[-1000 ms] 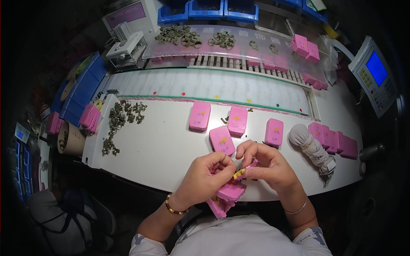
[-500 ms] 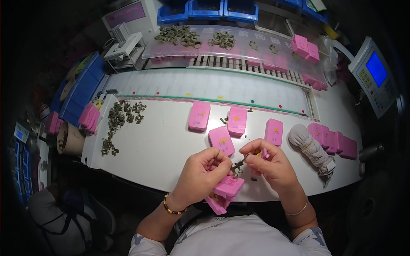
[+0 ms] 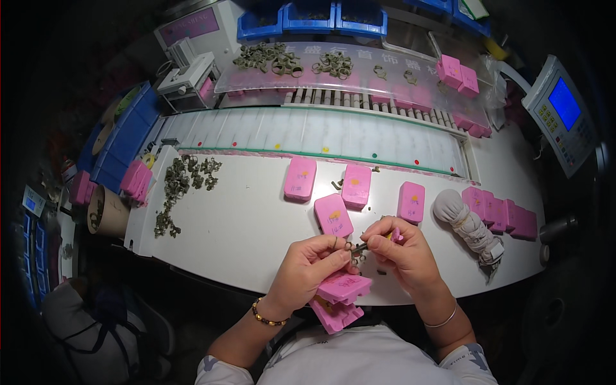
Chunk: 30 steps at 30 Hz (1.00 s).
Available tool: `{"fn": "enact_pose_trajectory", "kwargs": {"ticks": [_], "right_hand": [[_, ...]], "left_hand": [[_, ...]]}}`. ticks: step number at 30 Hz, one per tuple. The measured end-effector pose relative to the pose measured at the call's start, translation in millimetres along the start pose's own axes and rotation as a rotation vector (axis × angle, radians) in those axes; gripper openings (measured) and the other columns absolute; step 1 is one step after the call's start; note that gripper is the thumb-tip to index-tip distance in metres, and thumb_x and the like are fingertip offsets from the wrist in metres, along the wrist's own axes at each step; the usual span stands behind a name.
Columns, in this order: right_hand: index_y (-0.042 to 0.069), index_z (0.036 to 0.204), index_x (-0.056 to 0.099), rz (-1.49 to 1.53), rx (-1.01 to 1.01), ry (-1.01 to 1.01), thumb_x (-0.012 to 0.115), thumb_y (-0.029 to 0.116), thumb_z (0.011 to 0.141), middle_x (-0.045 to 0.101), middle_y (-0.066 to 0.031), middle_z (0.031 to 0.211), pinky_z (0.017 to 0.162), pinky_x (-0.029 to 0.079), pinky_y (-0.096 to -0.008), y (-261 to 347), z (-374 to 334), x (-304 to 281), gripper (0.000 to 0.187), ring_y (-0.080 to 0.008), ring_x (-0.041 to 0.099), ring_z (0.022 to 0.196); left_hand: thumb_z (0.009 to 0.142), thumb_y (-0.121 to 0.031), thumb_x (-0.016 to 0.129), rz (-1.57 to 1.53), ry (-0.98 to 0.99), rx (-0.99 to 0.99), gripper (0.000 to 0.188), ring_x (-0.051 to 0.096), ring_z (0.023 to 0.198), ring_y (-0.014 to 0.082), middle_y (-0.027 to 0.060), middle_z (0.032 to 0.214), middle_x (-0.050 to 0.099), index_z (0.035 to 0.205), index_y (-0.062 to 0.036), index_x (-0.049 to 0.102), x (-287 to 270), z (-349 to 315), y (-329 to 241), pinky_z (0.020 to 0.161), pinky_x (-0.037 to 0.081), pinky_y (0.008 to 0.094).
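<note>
My left hand [image 3: 303, 273] is closed. Its thumb and fingertips pinch a small dark-green ring-shaped piece [image 3: 357, 255], while a pink rubber mould [image 3: 345, 289] in two parted, jagged halves sits beneath the fingers. Opposite it, my right hand [image 3: 407, 253] is closed in a pinch on a thin dark rod-like piece [image 3: 363, 246] that meets the ring piece. A pink-and-yellow bit [image 3: 396, 236] sticks out between the right fingers; what it belongs to is hidden. Just beyond the hands lies a marked pink mould block [image 3: 333, 215].
Other pink blocks [image 3: 299, 179] stand on the white table [image 3: 244, 205]. Heaped green pieces [image 3: 173, 192] lie at left. A wrapped grey cloth bundle [image 3: 468, 224] rests at right, near a blue-screened control panel [image 3: 566, 106]. A roller rack [image 3: 372, 101] and blue bins [image 3: 310, 16] stand behind.
My hands have drawn slightly closer together, and the dark rod-like piece now lies flatter against the ring piece. The mould under my left hand has tilted. The view has shifted slightly.
</note>
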State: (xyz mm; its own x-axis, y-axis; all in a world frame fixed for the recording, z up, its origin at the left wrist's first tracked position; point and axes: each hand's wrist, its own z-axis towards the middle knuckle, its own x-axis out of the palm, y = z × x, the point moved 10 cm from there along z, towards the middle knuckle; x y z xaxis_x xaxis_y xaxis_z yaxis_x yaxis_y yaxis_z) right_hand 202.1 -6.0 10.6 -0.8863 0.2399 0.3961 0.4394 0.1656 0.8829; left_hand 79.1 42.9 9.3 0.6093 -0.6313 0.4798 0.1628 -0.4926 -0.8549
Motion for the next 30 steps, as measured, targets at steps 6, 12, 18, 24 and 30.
{"fn": "enact_pose_trajectory", "kwargs": {"ticks": [6,12,18,24,30], "right_hand": [[0.003,0.102,0.07,-0.259,-0.11,-0.043,0.069,0.01,0.091,0.064,0.0028,0.084,0.051,0.036,-0.0175,14,-2,-1,0.013,-0.0007,0.047,0.063],[0.002,0.101,0.07,-0.907,-0.647,0.024,0.071,0.001,0.083,0.066,-0.0073,0.087,0.056,0.047,-0.0252,67,-21,24,0.018,-0.014,0.061,0.068],[0.005,0.099,0.068,-1.373,-0.954,0.093,0.072,0.002,0.07,0.064,-0.0077,0.088,0.055,0.051,-0.0328,71,-40,51,0.03,-0.0229,0.065,0.071],[0.005,0.092,0.063,-1.309,-0.85,0.105,0.072,0.005,0.07,0.06,-0.0089,0.083,0.057,0.05,-0.033,63,-35,47,0.024,-0.0232,0.061,0.066],[0.004,0.09,0.059,-0.56,-0.276,0.03,0.065,0.003,0.084,0.051,0.0019,0.073,0.053,0.038,-0.0227,26,-7,5,0.009,-0.0083,0.047,0.06]], "left_hand": [[0.095,-0.002,0.058,0.062,-0.019,-0.018,0.01,0.067,0.082,0.0124,0.0073,0.092,0.067,0.1,0.0052,0.063,-3,0,3,0.078,0.055,0.027],[0.095,-0.001,0.058,0.137,-0.047,-0.018,0.006,0.067,0.085,0.011,0.0051,0.093,0.065,0.097,0.0043,0.06,-4,0,0,0.08,0.057,0.0266],[0.095,0.0,0.057,0.189,-0.026,-0.019,0.004,0.066,0.085,0.0096,0.004,0.093,0.064,0.096,0.0034,0.059,-3,-2,1,0.08,0.056,0.0253],[0.095,-0.001,0.058,0.304,-0.026,0.016,0.004,0.065,0.084,0.008,0.0035,0.091,0.064,0.096,0.0036,0.058,0,-4,-1,0.078,0.054,0.0234],[0.093,-0.001,0.061,0.475,-0.058,0.126,0.005,0.06,0.078,0.0043,0.0025,0.086,0.064,0.093,0.0039,0.06,7,-6,-19,0.072,0.051,0.0213]]}}
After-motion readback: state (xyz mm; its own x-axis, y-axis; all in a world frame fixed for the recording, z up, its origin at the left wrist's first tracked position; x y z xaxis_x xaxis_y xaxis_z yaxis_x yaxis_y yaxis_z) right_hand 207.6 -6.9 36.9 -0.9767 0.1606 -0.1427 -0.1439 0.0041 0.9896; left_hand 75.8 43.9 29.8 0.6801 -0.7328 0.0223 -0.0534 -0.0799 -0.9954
